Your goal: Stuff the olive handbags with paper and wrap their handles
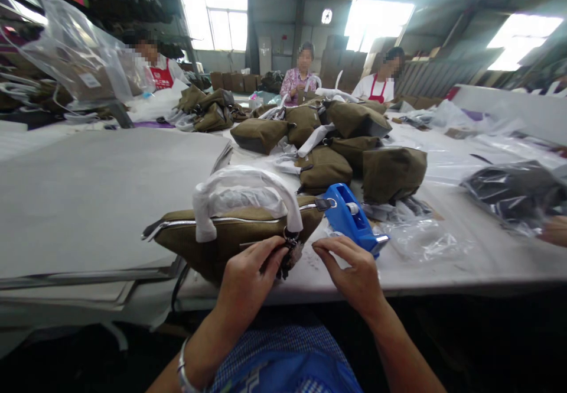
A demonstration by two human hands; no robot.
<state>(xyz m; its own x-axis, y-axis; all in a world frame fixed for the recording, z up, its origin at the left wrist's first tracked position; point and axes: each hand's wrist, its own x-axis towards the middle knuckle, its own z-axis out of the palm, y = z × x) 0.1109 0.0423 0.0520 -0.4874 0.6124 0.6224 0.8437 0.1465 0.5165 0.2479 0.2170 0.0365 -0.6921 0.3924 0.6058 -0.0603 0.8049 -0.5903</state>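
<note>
An olive bag [248, 236] with a silver zipper lies at the table's front edge, its handles [254, 174] wrapped in white. My left hand [252, 272] is at the bag's front, thumb and fingers pinched beside the metal ring and dark charm [290, 257] under the right handle end; what it grips is too small to make out. Right of the charm, my right hand [352, 269] hovers with thumb and fingertips close together; anything between them is too small to tell. A blue tape dispenser [352, 218] stands just behind my right hand.
Several olive bags [325, 168] are piled behind the dispenser. Clear plastic [425, 239] lies to the right, near a dark wrapped item [514, 192] and another person's hand [553, 229]. Large pale sheets [106, 198] cover the left. Three people are across the table.
</note>
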